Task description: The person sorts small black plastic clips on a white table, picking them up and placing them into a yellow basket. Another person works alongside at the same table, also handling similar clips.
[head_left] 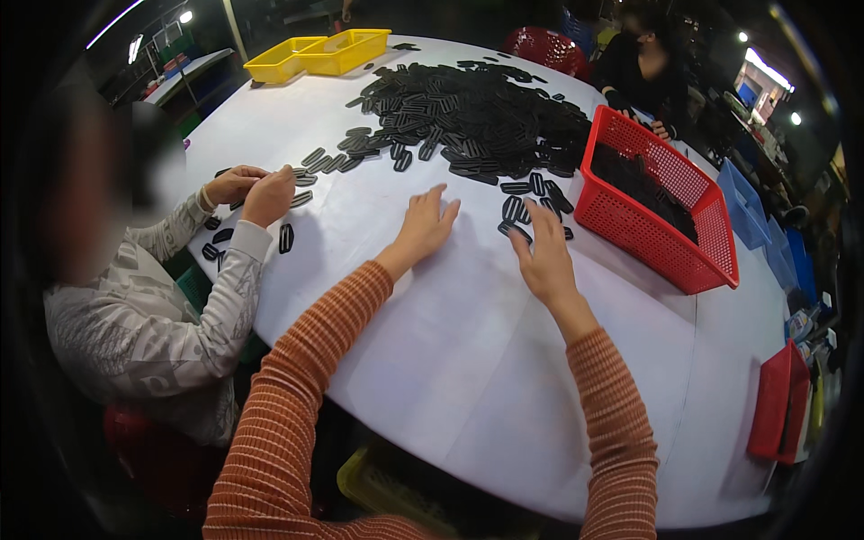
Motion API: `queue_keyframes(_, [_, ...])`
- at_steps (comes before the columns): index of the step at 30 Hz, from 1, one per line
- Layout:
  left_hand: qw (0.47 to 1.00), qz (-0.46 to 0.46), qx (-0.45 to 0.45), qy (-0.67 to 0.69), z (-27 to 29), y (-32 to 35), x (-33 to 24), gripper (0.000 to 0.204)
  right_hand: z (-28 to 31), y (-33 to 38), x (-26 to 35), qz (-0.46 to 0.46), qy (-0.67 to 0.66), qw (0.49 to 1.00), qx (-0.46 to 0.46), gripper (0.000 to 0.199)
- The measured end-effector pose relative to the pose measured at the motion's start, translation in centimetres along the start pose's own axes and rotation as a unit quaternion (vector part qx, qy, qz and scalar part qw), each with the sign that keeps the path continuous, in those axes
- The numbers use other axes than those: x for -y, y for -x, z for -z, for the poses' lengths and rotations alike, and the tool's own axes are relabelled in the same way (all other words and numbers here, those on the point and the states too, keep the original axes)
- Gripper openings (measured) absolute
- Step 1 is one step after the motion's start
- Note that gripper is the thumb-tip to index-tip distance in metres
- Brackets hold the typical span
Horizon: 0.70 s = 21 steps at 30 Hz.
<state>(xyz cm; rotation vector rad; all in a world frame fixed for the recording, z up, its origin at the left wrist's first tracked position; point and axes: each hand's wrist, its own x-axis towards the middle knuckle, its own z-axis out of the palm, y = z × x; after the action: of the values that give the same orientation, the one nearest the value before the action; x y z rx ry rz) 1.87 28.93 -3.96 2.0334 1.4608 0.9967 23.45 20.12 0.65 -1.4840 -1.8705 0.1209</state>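
Note:
Dark oval pieces with slots, resembling strap slider buckles, lie in a wide heap (477, 108) on the white table. My left hand (425, 225) hovers over or rests on the bare tabletop in front of the heap, fingers apart and nothing in them. Beside a small cluster of slider buckles (516, 211), my right hand (545, 259) is open, thumb and fingers spread. Its fingertips reach the cluster's near edge; whether they touch a buckle I cannot tell.
Right of the cluster stands a red perforated basket (661, 211) holding more dark pieces. Yellow trays (342, 52) sit at the far left edge. A person in a light sweater (171, 306) works at left with both hands; another person in black (643, 76) sits at far right.

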Motion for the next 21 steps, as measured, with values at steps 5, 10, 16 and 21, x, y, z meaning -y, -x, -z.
queue_keyframes(5, [0.991, 0.06, -0.072, -0.096, -4.6, -8.9, 1.0, 0.071, -4.7, -11.1, -6.3, -0.24, 0.126, 0.962, -0.015, 0.078])
queue_keyframes(10, [0.983, 0.049, -0.109, -0.135, -6.7, -14.4, 3.1, 0.076, -5.8, -16.2, -11.1, -0.401, 0.132, 0.905, 0.05, 0.088])
queue_keyframes(16, [0.989, -0.045, -0.073, -0.124, -7.2, -16.5, 3.5, 0.07, -8.9, -18.6, -13.8, -0.194, 0.028, 0.979, 0.057, 0.085])
queue_keyframes(21, [0.994, -0.11, -0.016, -0.024, -6.2, -14.5, 1.8, 0.053, -9.6, -17.5, -12.0, -0.106, -0.015, 0.992, 0.072, 0.069])
